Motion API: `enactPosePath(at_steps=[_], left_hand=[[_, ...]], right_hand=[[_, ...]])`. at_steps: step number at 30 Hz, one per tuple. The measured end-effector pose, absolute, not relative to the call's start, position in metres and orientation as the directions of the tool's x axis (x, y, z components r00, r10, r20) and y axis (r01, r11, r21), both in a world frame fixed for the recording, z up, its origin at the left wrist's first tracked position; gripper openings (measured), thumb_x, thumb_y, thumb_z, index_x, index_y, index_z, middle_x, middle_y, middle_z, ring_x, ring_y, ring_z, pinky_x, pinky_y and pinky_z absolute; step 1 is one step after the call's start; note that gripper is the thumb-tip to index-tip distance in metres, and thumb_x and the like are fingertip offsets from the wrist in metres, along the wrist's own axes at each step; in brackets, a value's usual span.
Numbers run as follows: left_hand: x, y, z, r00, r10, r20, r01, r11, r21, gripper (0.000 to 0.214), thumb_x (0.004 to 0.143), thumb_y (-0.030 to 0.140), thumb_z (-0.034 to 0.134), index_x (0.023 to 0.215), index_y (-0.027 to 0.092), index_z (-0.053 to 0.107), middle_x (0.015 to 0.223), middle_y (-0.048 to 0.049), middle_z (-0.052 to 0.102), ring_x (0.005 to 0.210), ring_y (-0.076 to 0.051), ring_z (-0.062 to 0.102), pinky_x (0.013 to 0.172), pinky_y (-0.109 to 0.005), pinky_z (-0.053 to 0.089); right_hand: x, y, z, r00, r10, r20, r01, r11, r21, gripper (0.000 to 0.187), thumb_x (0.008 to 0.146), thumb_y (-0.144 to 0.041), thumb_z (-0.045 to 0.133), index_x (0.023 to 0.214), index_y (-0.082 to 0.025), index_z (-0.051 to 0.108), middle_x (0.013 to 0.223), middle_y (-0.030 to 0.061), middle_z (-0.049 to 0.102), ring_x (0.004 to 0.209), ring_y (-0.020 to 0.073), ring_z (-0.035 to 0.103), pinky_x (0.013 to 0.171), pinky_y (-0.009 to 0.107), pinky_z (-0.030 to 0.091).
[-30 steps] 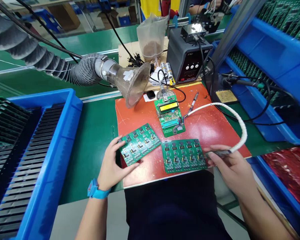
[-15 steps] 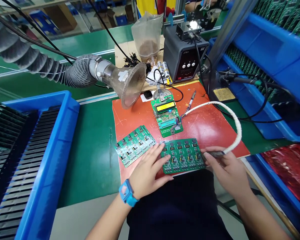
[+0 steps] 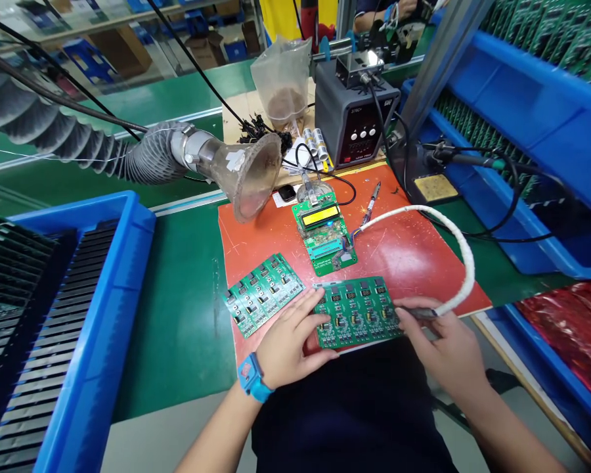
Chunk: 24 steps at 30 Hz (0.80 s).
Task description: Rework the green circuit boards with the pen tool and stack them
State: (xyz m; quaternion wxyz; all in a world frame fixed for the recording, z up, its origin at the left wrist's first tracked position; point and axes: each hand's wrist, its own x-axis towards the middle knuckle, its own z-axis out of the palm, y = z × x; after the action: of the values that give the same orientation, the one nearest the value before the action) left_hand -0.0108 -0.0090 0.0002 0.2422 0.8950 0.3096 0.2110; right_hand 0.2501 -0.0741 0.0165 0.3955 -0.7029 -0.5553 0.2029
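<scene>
In the head view a green circuit board (image 3: 357, 312) with a row of small digit displays lies on the orange mat in front of me. My left hand (image 3: 293, 338), with a blue watch on its wrist, rests its outstretched fingers on the board's left end. At the right end, my right hand (image 3: 443, 345) grips a dark probe (image 3: 420, 313), whose tip is at the board's edge; contact is hard to make out. A white wrapped cable (image 3: 465, 253) loops from the probe to a tester board (image 3: 324, 233) with a lit yellow screen. Another panel of circuit boards (image 3: 263, 295) lies left of my hand.
A fume funnel (image 3: 253, 177) on a ribbed hose reaches over the mat's back left. Blue bins (image 3: 128, 263) with racked boards flank the bench. A soldering station (image 3: 357, 115) stands behind, beside a pen (image 3: 373, 202) and loose cables. Another person's hand shows at the far back.
The view has shifted slightly, so the bench items sit a little lower. Both hands keep nearly the same places on the board, with the probe still at its right edge.
</scene>
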Motion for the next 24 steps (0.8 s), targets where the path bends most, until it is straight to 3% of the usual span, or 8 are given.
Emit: enactPosePath(at_steps=[8, 24], left_hand=[[-0.011, -0.008, 0.000, 0.710, 0.662, 0.240, 0.426, -0.675, 0.602, 0.037, 0.081, 0.042, 0.071, 0.107, 0.019, 0.058, 0.149, -0.0199, 0.040, 0.139, -0.031, 0.038, 0.107, -0.050, 0.043], [-0.011, -0.007, -0.006, 0.684, 0.685, 0.251, 0.418, -0.650, 0.635, 0.043, 0.074, 0.045, 0.077, 0.102, 0.020, 0.056, 0.145, -0.0190, 0.046, 0.138, -0.030, 0.040, 0.105, -0.049, 0.046]], right_hand=[[0.250, -0.070, 0.011, 0.273, 0.934, 0.230, 0.635, 0.005, -0.773, 0.009, 0.088, -0.030, 0.061, 0.090, -0.022, 0.063, 0.084, 0.0034, 0.070, 0.070, 0.0173, 0.068, 0.062, 0.025, 0.058], [0.257, -0.078, 0.004, 0.276, 0.960, 0.047, 0.479, -0.095, -0.873, 0.017, 0.090, -0.035, 0.062, 0.100, -0.022, 0.062, 0.096, 0.0061, 0.068, 0.075, 0.0198, 0.070, 0.068, 0.033, 0.060]])
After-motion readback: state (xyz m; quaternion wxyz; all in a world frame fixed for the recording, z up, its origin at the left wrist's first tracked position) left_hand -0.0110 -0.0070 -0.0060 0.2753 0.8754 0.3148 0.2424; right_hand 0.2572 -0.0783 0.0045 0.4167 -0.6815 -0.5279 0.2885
